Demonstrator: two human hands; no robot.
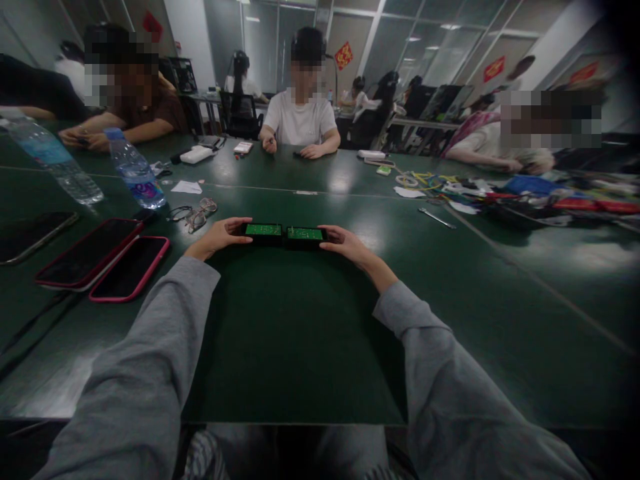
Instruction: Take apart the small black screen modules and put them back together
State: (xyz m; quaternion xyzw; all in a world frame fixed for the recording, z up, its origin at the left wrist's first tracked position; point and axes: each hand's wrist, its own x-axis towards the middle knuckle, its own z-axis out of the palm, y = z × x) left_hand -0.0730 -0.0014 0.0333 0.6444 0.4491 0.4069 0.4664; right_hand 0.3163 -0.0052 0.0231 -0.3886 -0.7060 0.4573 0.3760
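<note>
Two small black boxes, each with a green circuit board showing on top, sit end to end in front of me with a narrow gap between them. My left hand [220, 237] grips the outer end of the left box [264, 231], thumb in front and fingers behind. At the right box [305, 234], my right hand [349, 244] pinches the outer end in the same way. Both boxes look level, at or just above the green table [295, 333]; I cannot tell which. Fine parts on the boards are too small to make out.
Left of my hands are eyeglasses [201, 215], phones [131, 269] and water bottles [134, 172]. A wrench [437, 218] lies to the right, before a heap of cables [530, 193]. A person in a white shirt [300, 123] sits opposite; others sit at both sides.
</note>
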